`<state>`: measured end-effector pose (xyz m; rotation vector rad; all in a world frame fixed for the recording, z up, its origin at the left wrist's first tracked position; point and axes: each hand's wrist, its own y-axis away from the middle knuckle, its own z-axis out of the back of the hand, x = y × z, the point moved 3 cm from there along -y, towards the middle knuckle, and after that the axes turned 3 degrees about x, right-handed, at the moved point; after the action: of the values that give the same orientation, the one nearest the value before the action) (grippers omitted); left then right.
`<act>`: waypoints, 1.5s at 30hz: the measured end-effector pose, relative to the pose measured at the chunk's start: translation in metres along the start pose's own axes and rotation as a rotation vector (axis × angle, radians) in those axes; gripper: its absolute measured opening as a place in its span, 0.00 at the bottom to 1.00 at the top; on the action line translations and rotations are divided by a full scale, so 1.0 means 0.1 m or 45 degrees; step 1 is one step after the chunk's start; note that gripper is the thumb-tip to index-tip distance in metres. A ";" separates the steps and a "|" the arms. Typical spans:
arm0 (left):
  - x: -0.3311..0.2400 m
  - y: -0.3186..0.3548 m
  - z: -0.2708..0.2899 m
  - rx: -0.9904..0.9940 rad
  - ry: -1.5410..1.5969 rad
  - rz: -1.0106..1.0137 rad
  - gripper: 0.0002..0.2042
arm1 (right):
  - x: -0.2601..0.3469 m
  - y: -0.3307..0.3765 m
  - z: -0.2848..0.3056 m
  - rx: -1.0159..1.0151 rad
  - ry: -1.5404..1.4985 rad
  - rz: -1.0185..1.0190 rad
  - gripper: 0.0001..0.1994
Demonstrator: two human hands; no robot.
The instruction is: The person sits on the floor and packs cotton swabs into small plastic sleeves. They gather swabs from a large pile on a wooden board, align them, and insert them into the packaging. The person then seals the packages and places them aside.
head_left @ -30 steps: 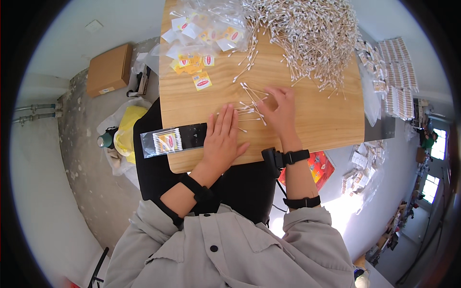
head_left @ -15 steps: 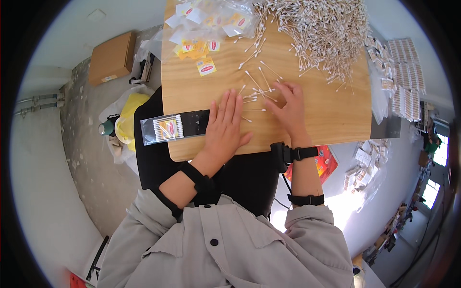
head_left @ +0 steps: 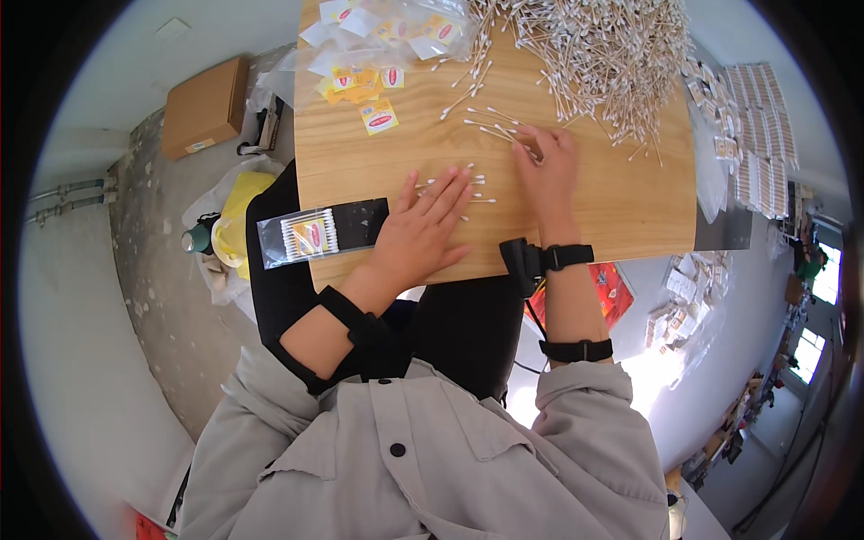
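Observation:
My left hand [head_left: 425,223] lies flat on the table with fingers stretched out, over a few loose cotton swabs [head_left: 481,200] whose tips stick out around it. My right hand [head_left: 547,171] is closed, thumb and fingers pinched on several cotton swabs [head_left: 493,122] that point out to the left; its grip is partly hidden. Left of my left hand, a clear bag on a black strip [head_left: 362,225] holds a row of swabs with a yellow label card [head_left: 310,237]. Beyond my hands at the far right is a big heap of swabs [head_left: 621,63].
Yellow-and-white label cards [head_left: 380,116] and clear plastic bags [head_left: 396,31] lie at the table's far left. Packed swab bundles [head_left: 760,135] are stacked beyond its right edge. A cardboard box [head_left: 205,106] and a yellow bag [head_left: 241,211] stand to the left.
My right hand has moved away from me, with several swabs shifting along with it, apart from those by my left hand. My left hand stays flat, barely shifted.

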<state>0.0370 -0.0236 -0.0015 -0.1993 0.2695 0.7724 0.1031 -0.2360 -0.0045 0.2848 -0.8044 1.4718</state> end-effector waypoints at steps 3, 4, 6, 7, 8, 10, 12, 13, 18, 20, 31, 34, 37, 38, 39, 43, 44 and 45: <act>0.02 0.07 0.05 -0.002 0.015 0.083 0.46 | 0.28 0.08 -0.01 0.078 0.030 0.198 0.11; 0.02 0.11 0.05 -0.002 0.029 0.131 0.47 | 0.37 0.12 -0.04 0.174 -0.049 0.266 0.12; -0.01 0.17 0.06 -0.033 0.016 0.258 0.49 | 0.45 0.20 -0.08 0.300 -0.137 0.329 0.12; -0.02 0.18 0.06 -0.048 0.009 0.322 0.50 | 0.46 0.24 -0.10 0.334 -0.152 0.327 0.11; -0.02 0.17 0.05 -0.033 0.021 0.339 0.51 | 0.46 0.27 -0.11 0.369 -0.168 0.328 0.11; -0.04 0.14 0.03 -0.004 0.045 0.374 0.54 | 0.41 0.30 -0.12 0.338 -0.176 0.278 0.10; -0.02 0.08 0.03 -0.042 0.067 0.399 0.55 | 0.41 0.31 -0.12 0.328 -0.169 0.258 0.09; 0.00 0.06 0.03 -0.062 0.077 0.411 0.55 | 0.42 0.31 -0.11 0.330 -0.155 0.260 0.09; 0.09 -0.02 0.09 -0.133 0.235 0.360 0.55 | 0.40 0.28 -0.11 0.319 -0.215 0.182 0.07; 0.12 0.00 0.12 -0.151 0.300 0.328 0.53 | 0.37 0.26 -0.08 0.359 -0.261 0.093 0.07; -0.01 0.03 -0.01 -0.169 0.087 0.296 0.43 | 0.36 0.27 -0.15 0.197 -0.129 0.214 0.08; -0.07 0.03 -0.06 -0.069 0.059 0.334 0.44 | 0.25 0.31 -0.13 0.100 -0.182 0.005 0.13; -0.13 0.08 -0.04 -0.021 0.027 0.355 0.45 | 0.16 0.27 -0.02 -0.019 -0.116 -0.164 0.16; -0.14 0.09 -0.04 -0.027 0.020 0.351 0.45 | 0.15 0.24 0.02 -0.057 -0.074 -0.184 0.17; -0.14 0.10 -0.04 -0.032 0.013 0.348 0.45 | 0.12 0.23 0.03 -0.045 -0.047 -0.194 0.16; -0.14 0.04 0.01 -0.009 0.036 0.359 0.46 | 0.05 0.20 0.02 0.042 0.042 -0.281 0.10; -0.13 0.01 0.02 -0.018 0.035 0.355 0.45 | 0.04 0.19 0.01 0.075 0.060 -0.314 0.08; -0.13 -0.02 0.03 -0.028 0.033 0.352 0.45 | 0.04 0.19 0.01 0.047 0.066 -0.287 0.07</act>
<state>0.0304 -0.0324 0.0057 -0.1950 0.3176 1.0477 0.0842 -0.2313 -0.0073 0.3524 -0.6811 1.2781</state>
